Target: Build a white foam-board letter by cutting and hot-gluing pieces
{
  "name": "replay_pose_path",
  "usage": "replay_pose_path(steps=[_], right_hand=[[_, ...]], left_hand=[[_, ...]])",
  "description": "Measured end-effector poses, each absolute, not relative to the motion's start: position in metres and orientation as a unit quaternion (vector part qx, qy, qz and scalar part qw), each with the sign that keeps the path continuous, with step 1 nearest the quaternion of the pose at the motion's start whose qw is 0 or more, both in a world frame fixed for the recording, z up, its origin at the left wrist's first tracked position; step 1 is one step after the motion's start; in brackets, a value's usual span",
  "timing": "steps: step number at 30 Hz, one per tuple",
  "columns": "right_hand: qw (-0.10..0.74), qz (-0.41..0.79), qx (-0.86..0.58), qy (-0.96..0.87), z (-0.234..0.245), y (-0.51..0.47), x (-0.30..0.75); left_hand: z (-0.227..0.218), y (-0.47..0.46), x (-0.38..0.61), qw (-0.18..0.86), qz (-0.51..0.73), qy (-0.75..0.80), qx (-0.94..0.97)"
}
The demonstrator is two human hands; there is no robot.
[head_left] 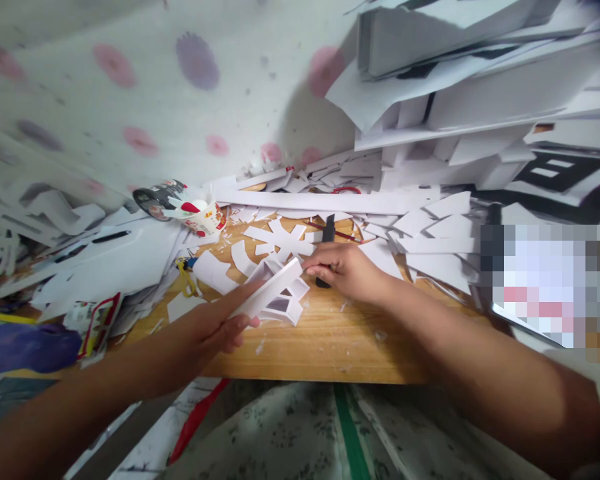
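Note:
My left hand (230, 320) is closed round a white hollow piece built from card or foam-board strips (267, 290), tilted above the table. Its inner walls and openings face right. My right hand (347, 270) is at the far right end of that piece, thumb and forefinger pinched together by its edge. Whatever lies between those fingertips is too small to make out. Partly behind the right hand lies a black cutter-like tool (328, 230). Loose white cut-outs (277, 239) are scattered just beyond the piece, one with several arms.
A paper cup (203, 217) with a red-and-white item in it stands beside a tipped black tub (157, 199). Yellow-handled scissors (186, 277) lie at left. White sheets (115, 253) pile up left; stacked boards (460, 100) overhang at right. Scraps litter the wooden table (325, 353).

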State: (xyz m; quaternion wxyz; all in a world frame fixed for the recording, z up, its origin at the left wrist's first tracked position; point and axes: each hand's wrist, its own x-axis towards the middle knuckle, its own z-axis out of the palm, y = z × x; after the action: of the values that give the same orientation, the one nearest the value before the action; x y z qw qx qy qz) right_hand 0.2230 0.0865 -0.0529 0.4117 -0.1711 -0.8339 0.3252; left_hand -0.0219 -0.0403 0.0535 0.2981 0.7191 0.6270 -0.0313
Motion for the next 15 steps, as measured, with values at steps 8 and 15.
replay_pose_path(steps=[8, 15], right_hand=[[0.364, 0.237, -0.25, -0.865, -0.051, 0.09, 0.225], [0.261, 0.168, -0.355, -0.882, -0.052, 0.09, 0.224]], left_hand=[[0.052, -0.034, -0.03, 0.347, -0.038, 0.625, 0.698], [0.042, -0.032, -0.035, 0.321, -0.046, 0.616, 0.718]])
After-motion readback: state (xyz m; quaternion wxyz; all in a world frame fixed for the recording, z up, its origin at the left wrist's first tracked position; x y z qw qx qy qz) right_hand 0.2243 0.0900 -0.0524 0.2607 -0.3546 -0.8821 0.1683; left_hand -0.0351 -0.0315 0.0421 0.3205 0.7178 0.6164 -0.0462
